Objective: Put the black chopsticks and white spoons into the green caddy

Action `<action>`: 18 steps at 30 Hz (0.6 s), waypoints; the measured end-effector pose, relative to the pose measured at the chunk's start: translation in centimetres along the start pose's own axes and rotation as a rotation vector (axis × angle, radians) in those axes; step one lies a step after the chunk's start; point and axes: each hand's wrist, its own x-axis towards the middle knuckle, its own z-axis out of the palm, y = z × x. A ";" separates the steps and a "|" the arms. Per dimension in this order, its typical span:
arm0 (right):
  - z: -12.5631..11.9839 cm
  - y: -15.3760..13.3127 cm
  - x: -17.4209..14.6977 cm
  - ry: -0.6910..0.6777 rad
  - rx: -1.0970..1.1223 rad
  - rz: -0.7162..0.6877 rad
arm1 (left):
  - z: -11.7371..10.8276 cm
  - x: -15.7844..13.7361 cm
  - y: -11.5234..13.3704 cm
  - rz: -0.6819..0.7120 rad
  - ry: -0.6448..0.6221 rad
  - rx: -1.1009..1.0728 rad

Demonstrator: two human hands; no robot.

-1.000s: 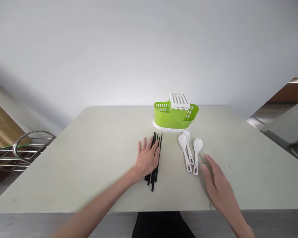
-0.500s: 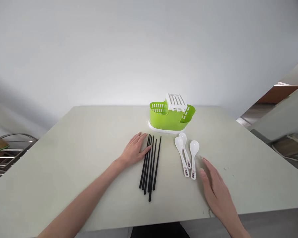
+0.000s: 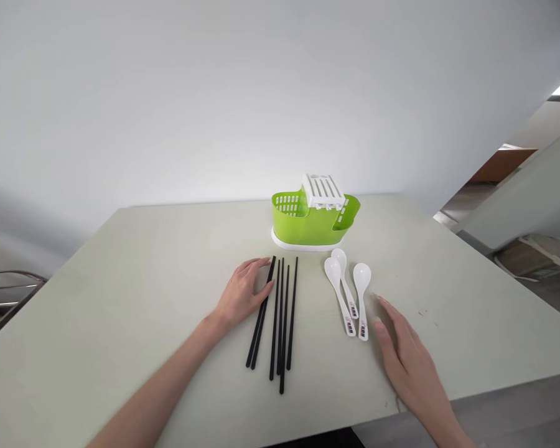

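Observation:
My left hand is at two black chopsticks, its thumb across them and its fingertips at their far ends. These two lie slanted, apart from several other black chopsticks just to their right. My right hand rests at the table's front right, fingers loosely curved and apart, with nothing in it. Nearest to it lies a white spoon. Two more white spoons lie to the left of that one, partly overlapping. Behind them stands a green utensil basket with a white slotted top.
Everything lies on a pale table with its far edge against a white wall. A metal rack stands beyond the table's left edge. On the right, a bag-like object sits below table height.
My left hand has shifted left, and two chopsticks now lie separated from the others. My right hand has hardly moved. The view has swung slightly.

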 end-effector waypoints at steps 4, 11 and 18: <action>0.1 0.1 0.2 0.000 0.000 -0.008 | -1.0 0.2 -0.2 -0.027 0.012 0.022; 0.2 0.6 0.4 -0.001 0.013 -0.044 | -4.2 0.5 -1.8 -0.130 -0.066 0.164; 0.3 0.8 0.7 0.006 0.048 -0.090 | -5.9 1.0 -2.9 -0.280 -0.158 0.315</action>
